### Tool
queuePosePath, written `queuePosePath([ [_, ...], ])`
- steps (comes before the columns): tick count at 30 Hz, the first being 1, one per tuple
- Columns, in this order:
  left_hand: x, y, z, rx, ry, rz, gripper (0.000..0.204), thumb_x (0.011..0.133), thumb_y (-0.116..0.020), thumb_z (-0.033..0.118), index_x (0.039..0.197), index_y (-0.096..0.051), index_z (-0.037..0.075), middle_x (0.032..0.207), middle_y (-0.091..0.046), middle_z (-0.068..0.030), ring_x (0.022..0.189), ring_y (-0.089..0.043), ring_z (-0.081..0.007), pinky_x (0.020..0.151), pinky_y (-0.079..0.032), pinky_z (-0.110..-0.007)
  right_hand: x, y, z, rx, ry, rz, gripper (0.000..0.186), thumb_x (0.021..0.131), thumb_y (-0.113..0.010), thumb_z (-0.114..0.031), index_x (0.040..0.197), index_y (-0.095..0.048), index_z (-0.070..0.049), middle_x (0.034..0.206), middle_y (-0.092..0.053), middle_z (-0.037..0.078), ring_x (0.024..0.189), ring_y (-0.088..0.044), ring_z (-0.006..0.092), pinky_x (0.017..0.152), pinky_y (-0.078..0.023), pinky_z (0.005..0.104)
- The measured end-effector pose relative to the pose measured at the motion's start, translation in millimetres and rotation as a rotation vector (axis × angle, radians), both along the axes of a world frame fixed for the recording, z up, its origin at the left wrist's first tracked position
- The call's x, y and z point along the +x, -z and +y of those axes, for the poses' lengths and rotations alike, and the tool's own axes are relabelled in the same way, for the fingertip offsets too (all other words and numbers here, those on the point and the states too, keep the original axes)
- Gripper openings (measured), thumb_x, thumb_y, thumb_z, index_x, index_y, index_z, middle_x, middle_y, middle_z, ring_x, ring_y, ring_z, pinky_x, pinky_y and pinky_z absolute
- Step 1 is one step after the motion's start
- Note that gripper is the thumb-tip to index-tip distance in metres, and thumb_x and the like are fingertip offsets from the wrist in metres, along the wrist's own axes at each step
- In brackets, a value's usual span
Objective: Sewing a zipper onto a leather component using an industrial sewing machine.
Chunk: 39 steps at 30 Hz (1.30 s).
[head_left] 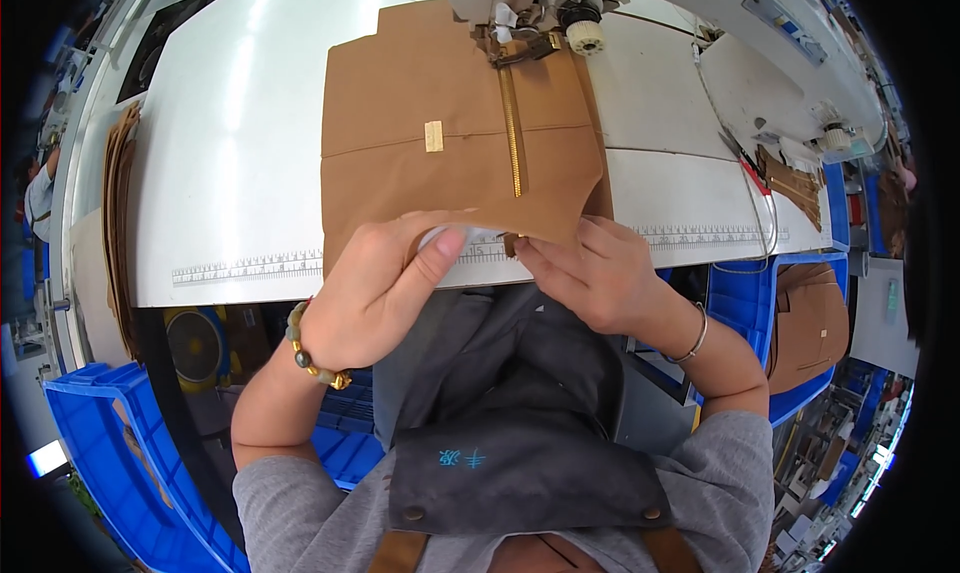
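A brown leather-like panel (400, 83) lies on the white sewing table, its far end beneath the sewing machine head (520, 23). A gold-toothed zipper (513, 123) runs lengthwise along its right part, and a small pale patch (433, 136) sits left of it. My left hand (375, 273) pinches the panel's near edge, thumb towards me, with something whitish showing beneath the thumb. My right hand (595, 273) is closed on the same edge near the zipper's end, lifting it so the panel curls up off the table. A small dark piece shows by the right fingertips.
A ruler strip (250, 268) follows the table's near edge. Red-handled scissors (750, 168) and brown zipper strips (790, 188) lie at the right. Brown panels (120, 223) hang over the left edge. Blue crates (125, 453) stand below; the right crate (745, 308) holds brown pieces.
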State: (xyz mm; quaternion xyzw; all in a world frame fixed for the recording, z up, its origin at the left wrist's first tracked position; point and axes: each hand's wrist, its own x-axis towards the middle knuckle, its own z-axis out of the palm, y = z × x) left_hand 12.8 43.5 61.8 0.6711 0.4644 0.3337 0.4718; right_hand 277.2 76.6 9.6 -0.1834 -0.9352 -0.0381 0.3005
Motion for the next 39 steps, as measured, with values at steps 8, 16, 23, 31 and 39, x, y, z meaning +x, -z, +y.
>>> queuePosePath([
  [8,23.8,1.1,-20.5,0.416,0.079,0.455,0.056,0.079,-0.076,0.012,0.133,-0.068,0.001,0.125,-0.071,-0.0148,0.114,-0.067,-0.0357,0.097,-0.055,-0.043,16.5,27.1,-14.0,-0.260,-0.028,0.130,0.044,0.080,-0.077,-0.026,0.116,-0.074,-0.002,0.128,-0.066,0.017,0.118,-0.066,0.0393,0.092,-0.060,0.0482],
  [16,45.8,21.5,-29.9,0.662,-0.078,0.719,0.049,0.076,-0.073,0.007,0.125,-0.076,0.007,0.119,-0.069,-0.0075,0.105,-0.066,-0.0275,0.090,-0.054,-0.040,20.8,44.8,-18.2,-0.104,0.032,0.122,0.041,0.082,-0.072,-0.026,0.115,-0.074,-0.001,0.126,-0.068,0.020,0.118,-0.068,0.0426,0.098,-0.059,0.0530],
  [23,44.9,20.2,-29.7,0.604,-0.062,0.686,0.050,0.078,-0.073,0.010,0.127,-0.075,0.006,0.124,-0.069,-0.0073,0.109,-0.065,-0.0285,0.091,-0.053,-0.040,18.0,46.3,-15.9,-0.050,0.010,0.206,0.040,0.079,-0.069,-0.022,0.112,-0.074,0.000,0.122,-0.069,0.019,0.116,-0.069,0.0428,0.098,-0.061,0.0530],
  [31,43.7,21.1,-31.0,0.592,-0.034,0.721,0.053,0.080,-0.073,0.013,0.133,-0.072,0.007,0.140,-0.067,-0.0058,0.124,-0.063,-0.0333,0.100,-0.050,-0.043,18.3,47.9,-16.1,-0.018,0.010,0.185,0.040,0.076,-0.069,-0.021,0.110,-0.075,0.000,0.122,-0.069,0.020,0.116,-0.069,0.0423,0.098,-0.061,0.0529],
  [39,48.7,22.5,-34.4,0.628,-0.020,0.795,0.053,0.080,-0.072,0.015,0.133,-0.072,0.007,0.142,-0.067,-0.0052,0.127,-0.062,-0.0295,0.104,-0.049,-0.045,20.2,46.3,-19.4,-0.068,-0.014,0.206,0.046,0.067,-0.067,-0.017,0.109,-0.074,0.001,0.119,-0.070,0.019,0.116,-0.069,0.0426,0.097,-0.061,0.0528],
])
